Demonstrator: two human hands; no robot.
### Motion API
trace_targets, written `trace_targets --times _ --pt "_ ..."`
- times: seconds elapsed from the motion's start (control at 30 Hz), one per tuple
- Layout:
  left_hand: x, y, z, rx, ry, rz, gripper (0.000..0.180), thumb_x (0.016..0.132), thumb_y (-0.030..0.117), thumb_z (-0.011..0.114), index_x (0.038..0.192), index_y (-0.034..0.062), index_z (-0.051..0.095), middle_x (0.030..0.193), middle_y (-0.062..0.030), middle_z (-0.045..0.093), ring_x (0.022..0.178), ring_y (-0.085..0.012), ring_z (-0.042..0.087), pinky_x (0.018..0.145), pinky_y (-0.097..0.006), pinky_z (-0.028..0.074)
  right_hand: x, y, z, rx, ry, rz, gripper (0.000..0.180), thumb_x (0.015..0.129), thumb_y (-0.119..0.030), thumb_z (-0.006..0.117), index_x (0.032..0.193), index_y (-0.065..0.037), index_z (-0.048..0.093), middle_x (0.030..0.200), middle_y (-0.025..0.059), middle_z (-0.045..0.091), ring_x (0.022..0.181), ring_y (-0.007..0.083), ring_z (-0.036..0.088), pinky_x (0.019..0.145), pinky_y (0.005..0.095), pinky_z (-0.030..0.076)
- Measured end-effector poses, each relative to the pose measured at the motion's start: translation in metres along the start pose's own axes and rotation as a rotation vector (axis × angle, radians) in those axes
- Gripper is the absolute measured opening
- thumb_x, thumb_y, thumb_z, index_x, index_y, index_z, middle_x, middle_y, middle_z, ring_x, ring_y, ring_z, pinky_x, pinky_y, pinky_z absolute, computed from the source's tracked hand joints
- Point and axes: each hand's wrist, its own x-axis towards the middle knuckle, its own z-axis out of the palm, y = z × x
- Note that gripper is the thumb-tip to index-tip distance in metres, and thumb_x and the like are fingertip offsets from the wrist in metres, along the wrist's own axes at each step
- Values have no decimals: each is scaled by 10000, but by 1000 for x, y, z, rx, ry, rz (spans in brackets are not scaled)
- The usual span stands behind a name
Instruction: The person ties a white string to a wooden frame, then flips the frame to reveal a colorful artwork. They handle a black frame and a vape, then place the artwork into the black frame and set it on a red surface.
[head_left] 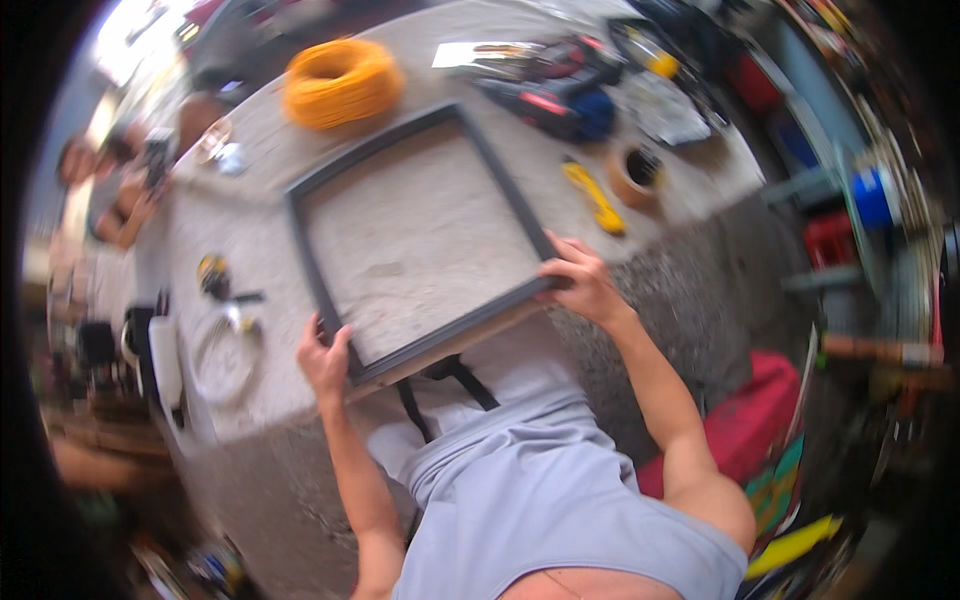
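Note:
A dark grey rectangular frame [512, 194], with nothing filling its middle, is held at its near corners over the edge of a pale table [420, 270]. My left hand [325, 362] grips the near left corner, thumb on the inner side. Around the near right corner my right hand [583, 282] is closed, fingers over the bar. Whether the frame's far side rests on the tabletop I cannot tell. Right of the frame lies a yellow utility knife [594, 198], beside a roll of brown tape [635, 176].
A coil of orange cord [343, 84] sits at the far side. Power tools [560, 100] and a clear plastic bag [664, 108] lie far right. On the left are a tape measure [212, 274] and a coiled clear hose [226, 358]. Another person [118, 196] stands beyond the table's left edge.

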Motion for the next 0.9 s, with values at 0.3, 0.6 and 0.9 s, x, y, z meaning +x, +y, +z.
trace_targets --times 0.3,0.6,0.9 --pt "-12 -26 3 -116 144 140 391 870 168 685 1189 -38 593 877 -51 610 771 -121 543 700 -250 458 -25 -3 27 10 217 13 631 576 -211 842 1172 -203 637 1348 141 519 1189 278 525 989 417 391" --pt "-14 -19 -5 45 135 209 388 895 241 659 1153 -45 616 1055 -144 659 913 -217 611 838 -315 478 -72 -43 26 -68 485 243 562 690 -154 784 1220 -133 599 1262 107 577 1159 281 544 1000 418 416" --pt "-16 -11 4 -95 158 149 365 898 169 657 1179 -53 589 1025 -119 634 887 -182 576 800 -293 482 -258 -11 -204 -766 836 947 232 752 -265 704 893 -81 716 887 140 694 858 287 659 787 393 504"
